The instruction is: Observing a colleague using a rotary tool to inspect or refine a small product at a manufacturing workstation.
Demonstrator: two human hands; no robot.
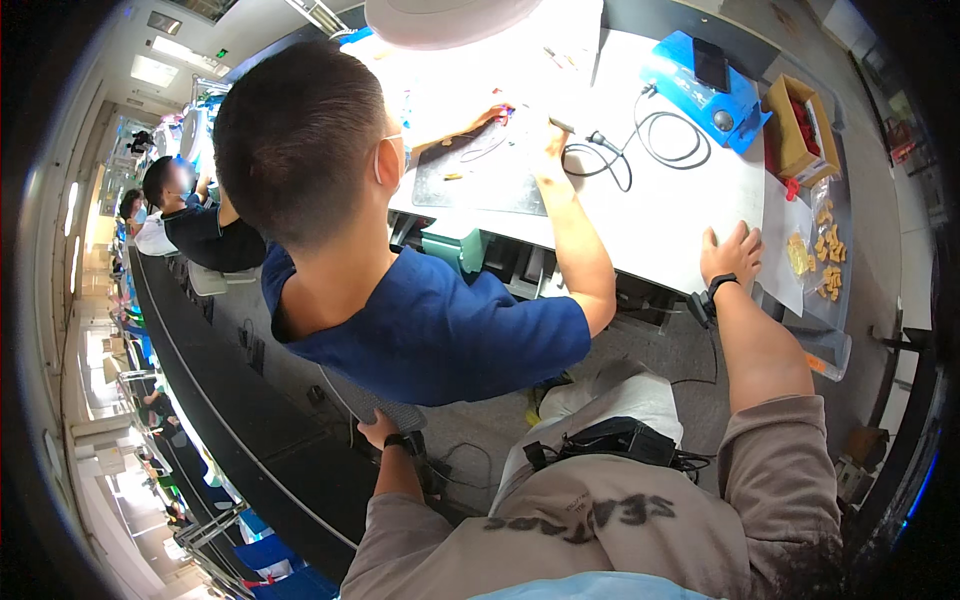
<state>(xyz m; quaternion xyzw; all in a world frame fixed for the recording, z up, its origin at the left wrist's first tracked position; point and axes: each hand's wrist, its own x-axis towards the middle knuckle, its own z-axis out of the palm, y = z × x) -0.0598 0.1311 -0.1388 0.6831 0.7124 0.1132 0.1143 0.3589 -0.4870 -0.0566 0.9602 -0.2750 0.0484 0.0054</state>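
Observation:
My right hand (733,252) lies on the front edge of the white worktable (690,190), its fingers spread and nothing in it. Low on the left, my left hand (379,430) is curled at the edge of a grey chair back (395,408); part of its fingers is hidden. Between my arms sits a co-worker (430,315) in a navy shirt, bent over a dark work mat (480,175). The co-worker's right hand (550,142) holds a pen-like tool (562,125). Their other hand (497,108) steadies a small part with a thin wire.
A blue device (700,95) with a phone-like slab on top stands on the far right of the table, its black cable (660,150) looping nearby. Beside it are a cardboard box (800,125) and a clear tray (832,300) with small yellowish pieces. A round white lamp (450,20) hangs above.

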